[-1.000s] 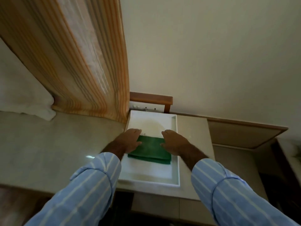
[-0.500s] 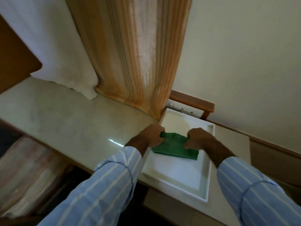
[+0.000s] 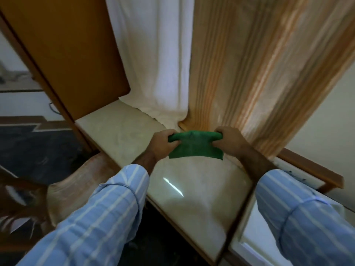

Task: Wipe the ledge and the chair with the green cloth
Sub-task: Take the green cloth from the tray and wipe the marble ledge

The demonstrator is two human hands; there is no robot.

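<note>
The green cloth (image 3: 194, 146) hangs stretched between both hands, lifted above the pale stone ledge (image 3: 123, 131). My left hand (image 3: 162, 144) grips its left top corner and my right hand (image 3: 229, 140) grips its right top corner. The cloth's lower edge dangles free over the ledge. A wooden chair (image 3: 73, 187) with a curved light seat stands below the ledge's front edge at the lower left, partly hidden by my left sleeve.
A white curtain (image 3: 153, 60) and an orange striped curtain (image 3: 249, 70) hang down onto the back of the ledge. A brown wooden panel (image 3: 67, 54) bounds the ledge on the left. The white tray (image 3: 255, 244) lies at the lower right.
Both hands have lifted the green cloth out of the white tray and carried it left over the ledge. My view has swung left, so the tray now sits at the lower right.
</note>
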